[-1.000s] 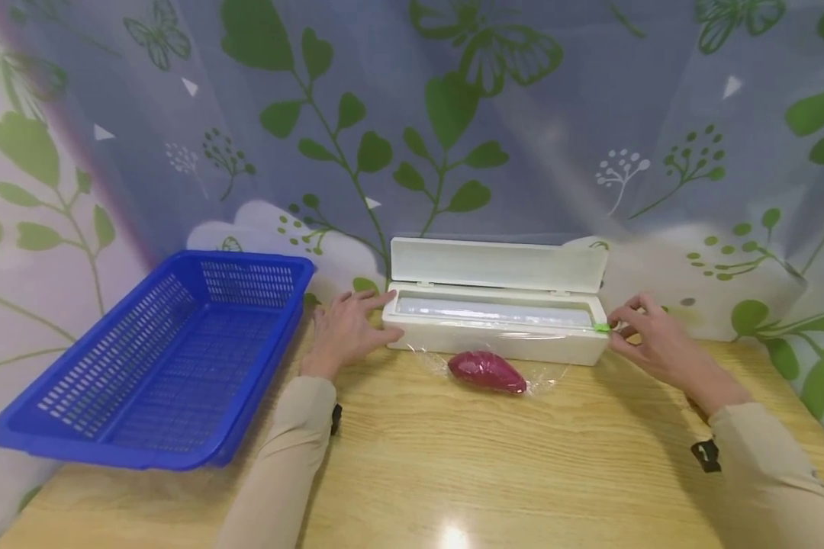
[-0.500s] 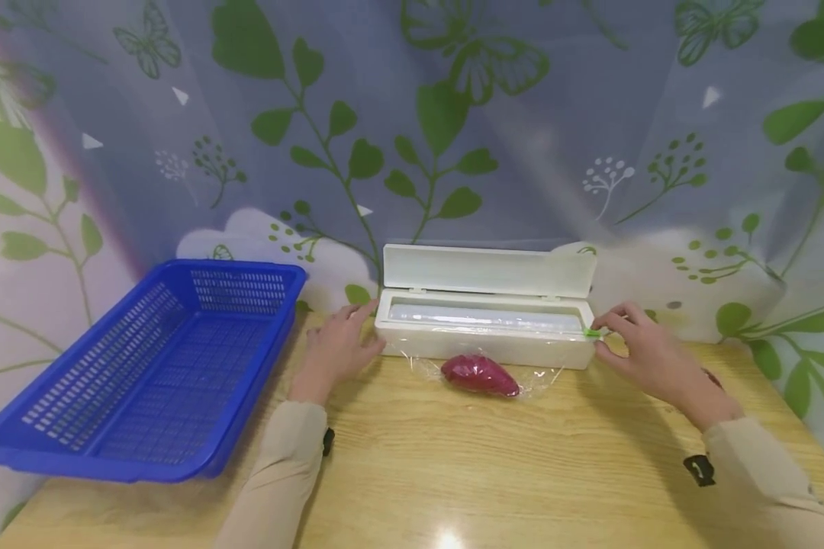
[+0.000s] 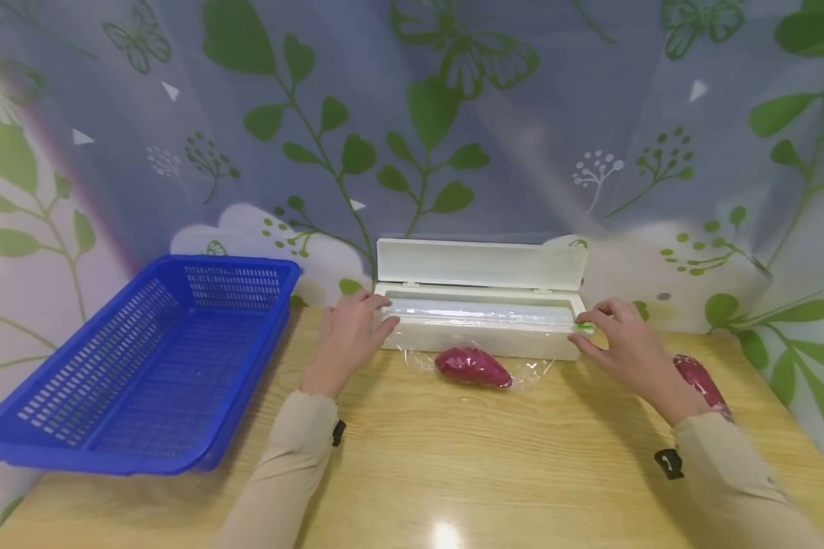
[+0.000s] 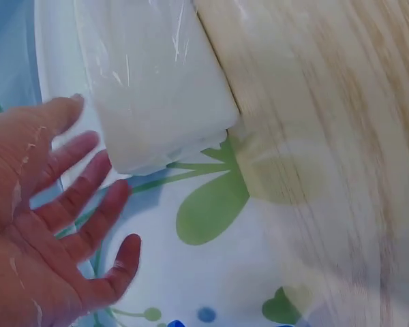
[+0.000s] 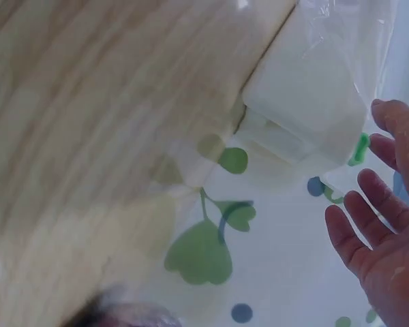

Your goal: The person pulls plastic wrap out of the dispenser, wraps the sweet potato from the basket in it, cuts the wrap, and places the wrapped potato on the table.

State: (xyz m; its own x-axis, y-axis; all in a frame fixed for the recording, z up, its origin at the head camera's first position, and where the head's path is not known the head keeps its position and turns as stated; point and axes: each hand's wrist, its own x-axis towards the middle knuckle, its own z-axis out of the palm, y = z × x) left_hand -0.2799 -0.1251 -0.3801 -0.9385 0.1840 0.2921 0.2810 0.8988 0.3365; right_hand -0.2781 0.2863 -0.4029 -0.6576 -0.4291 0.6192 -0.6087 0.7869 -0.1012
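A white cling film box [image 3: 481,343] stands with its lid raised at the back of the table, a film roll [image 3: 481,310] inside. My left hand [image 3: 348,335] touches the box's left end, thumb at the front and index finger on top; the left wrist view shows its fingers spread. At the right end my right hand [image 3: 625,347] has its index finger against the green slider [image 5: 359,149] and its thumb at the front corner. Clear film hangs over the box front onto a reddish-purple sweet potato [image 3: 472,367] lying just before it.
A blue slotted basket [image 3: 230,389] stands on the left. Another reddish-purple sweet potato [image 3: 700,381], shiny as if wrapped, lies partly behind my right wrist. A patterned curtain [image 3: 494,145] rises close behind the box.
My left hand has come back onto the box's left end after drawing slightly away. The right fingers have closed in on the slider's corner. The second sweet potato shows more as the right arm shifts.
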